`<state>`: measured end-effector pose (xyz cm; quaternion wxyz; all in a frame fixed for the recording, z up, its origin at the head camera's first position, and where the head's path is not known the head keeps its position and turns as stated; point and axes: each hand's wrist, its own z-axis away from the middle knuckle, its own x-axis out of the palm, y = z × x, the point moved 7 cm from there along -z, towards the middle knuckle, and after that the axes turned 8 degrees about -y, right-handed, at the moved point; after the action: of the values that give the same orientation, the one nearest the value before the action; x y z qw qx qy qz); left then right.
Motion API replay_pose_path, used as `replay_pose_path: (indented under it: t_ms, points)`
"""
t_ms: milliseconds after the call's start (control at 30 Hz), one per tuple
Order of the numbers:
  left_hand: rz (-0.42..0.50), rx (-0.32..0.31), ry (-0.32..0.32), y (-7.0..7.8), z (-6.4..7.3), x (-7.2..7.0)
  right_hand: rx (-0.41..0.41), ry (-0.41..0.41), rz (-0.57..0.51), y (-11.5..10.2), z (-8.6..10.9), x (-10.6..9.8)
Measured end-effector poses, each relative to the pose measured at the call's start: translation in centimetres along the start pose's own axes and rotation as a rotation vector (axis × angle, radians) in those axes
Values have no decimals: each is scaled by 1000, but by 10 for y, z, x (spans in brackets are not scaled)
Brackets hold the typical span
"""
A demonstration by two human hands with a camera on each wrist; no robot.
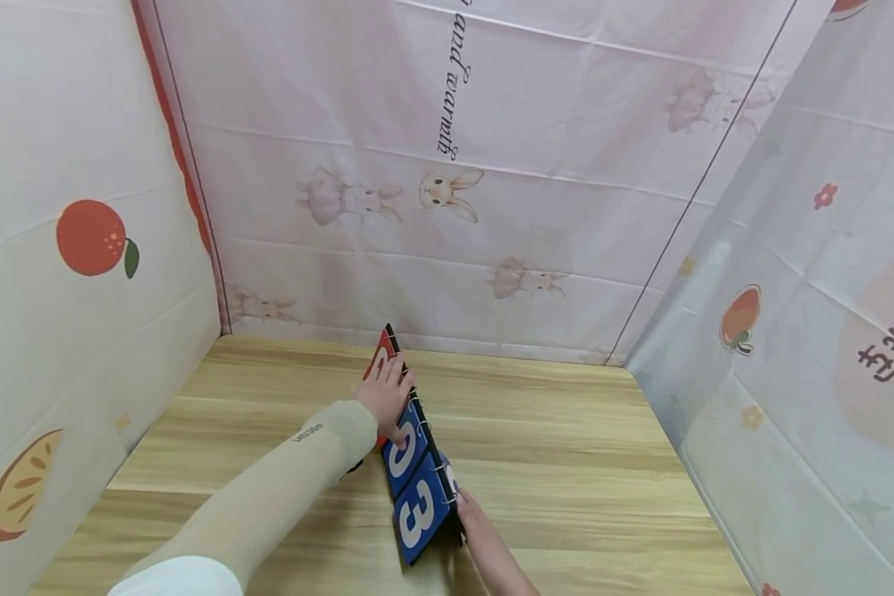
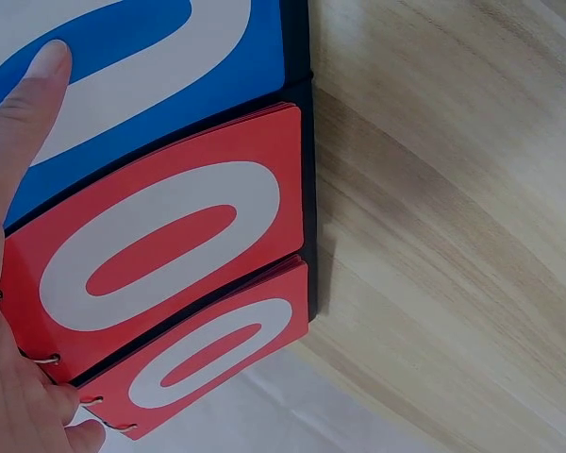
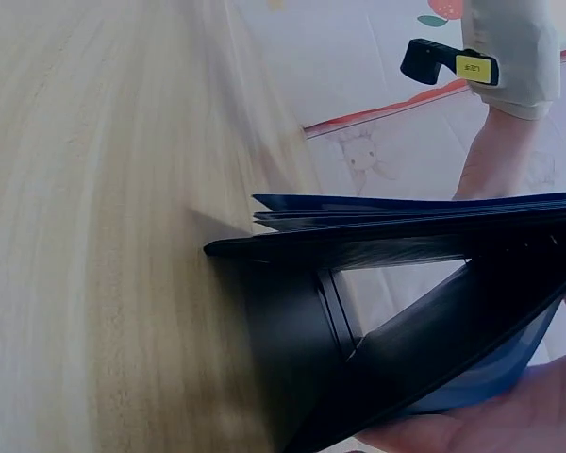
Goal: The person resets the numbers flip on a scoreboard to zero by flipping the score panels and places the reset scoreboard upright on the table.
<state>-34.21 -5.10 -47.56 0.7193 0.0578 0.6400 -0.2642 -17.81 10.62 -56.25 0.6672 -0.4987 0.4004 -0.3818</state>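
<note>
A flip scoreboard (image 1: 426, 488) with red and blue number cards stands tent-like on the table. Its near blue card reads 3, and the blue card beside it reads 0. Red cards (image 2: 160, 245) showing 0 hang farther along. My left hand (image 1: 386, 396) grips the top edge, its thumb on the blue 0 card and its other fingers by the rings. At the near end, my right hand (image 1: 477, 526) holds the back side. The right wrist view shows the black stand (image 3: 396, 363) end-on, with right-hand fingers (image 3: 491, 420) against its outer panel; some fingers are hidden.
Wood-grain table (image 1: 566, 463) surrounds the scoreboard. A pink rabbit-print cloth (image 1: 402, 248) hangs behind it, and fruit-print cloths (image 1: 37, 331) flank both sides. The left forearm wears a pale sleeve (image 1: 268, 488) and a small black wrist device (image 3: 448, 61).
</note>
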Motion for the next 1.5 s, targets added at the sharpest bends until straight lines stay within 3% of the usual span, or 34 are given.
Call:
replay_pose_path:
  t_ms: [300, 467, 633, 1000, 1267, 1400, 1500]
  points:
    - [-1, 2, -12, 1, 3, -2, 2, 199, -198, 2, -6, -13]
    - [5, 5, -6, 1, 4, -1, -56, 340, -482, 0, -3, -24]
    - [9, -2, -4, 0, 4, -1, -142, 402, -604, -15, -1, -31]
    - [-3, -10, -4, 1, 4, -2, -287, 437, -669, -36, 5, -33]
    - [21, 2, -8, 0, 2, -2, -336, 542, -430, -54, 17, -35]
    - [29, 6, -5, 0, 2, -3, -438, 517, -403, -66, 21, -31]
    - [25, 4, -4, 0, 2, -3, -493, 450, -365, -72, 21, -26]
